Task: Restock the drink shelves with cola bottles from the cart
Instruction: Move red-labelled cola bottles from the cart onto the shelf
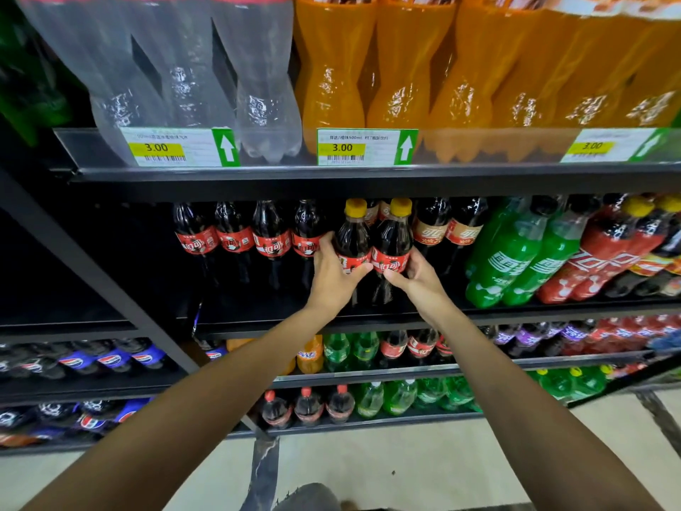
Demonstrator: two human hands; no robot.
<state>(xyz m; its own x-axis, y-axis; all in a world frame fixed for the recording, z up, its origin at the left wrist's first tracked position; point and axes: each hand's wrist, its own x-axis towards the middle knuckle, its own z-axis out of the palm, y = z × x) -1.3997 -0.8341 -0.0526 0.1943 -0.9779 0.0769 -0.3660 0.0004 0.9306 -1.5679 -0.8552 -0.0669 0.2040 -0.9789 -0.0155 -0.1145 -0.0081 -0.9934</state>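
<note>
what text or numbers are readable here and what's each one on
"3.00": left price tag
"3.00": middle price tag, with "500ml" in the line above
"3.00": right price tag, blurred
"可口可": red label of a cola bottle
Small print, barcodes, other bottle labels: too small or blurred to read

- Both bare forearms (228, 392) reach up and forward from the lower corners of the view and converge on two bottles standing side by side.
- Left hand (331, 278) grips the left bottle (352, 234). Its fingers curl round the bottle's left side and its thumb lies across the front at label height.
- Right hand (420, 280) grips the right bottle (392, 237). Its thumb lies across the front just under the label and its fingers curl round the right side.
- The two thumb tips are close together, just apart, in front of the bottles.
</note>
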